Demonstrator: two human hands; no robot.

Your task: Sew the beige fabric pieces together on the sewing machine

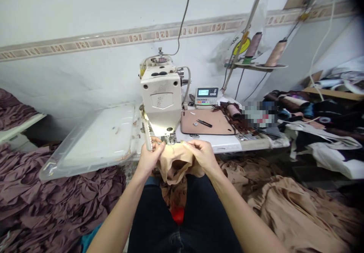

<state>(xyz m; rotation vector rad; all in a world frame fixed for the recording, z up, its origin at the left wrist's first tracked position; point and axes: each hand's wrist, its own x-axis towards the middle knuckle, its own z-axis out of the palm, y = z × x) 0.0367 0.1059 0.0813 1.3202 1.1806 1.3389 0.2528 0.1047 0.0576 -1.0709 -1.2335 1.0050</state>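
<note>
White walls are standing behind a sewing machine (160,97) on a white table (210,144). Two big thread cones (274,53) are sitting on a stand up high. A clear plastic tray (93,139) is lying beside the machine, and you can see through its thin sides. Purple cloth (57,196) is lying in a big bumpy heap below the tray. More purple cloth (14,109) is lying on a white shelf (22,126) behind it. Small black snips (204,123) are resting on a brown mat (190,122). The left hand (149,158) and the right hand (201,156) are both pinching tan cloth (174,162) tight, right at the front of the machine, just under its needle.
</note>
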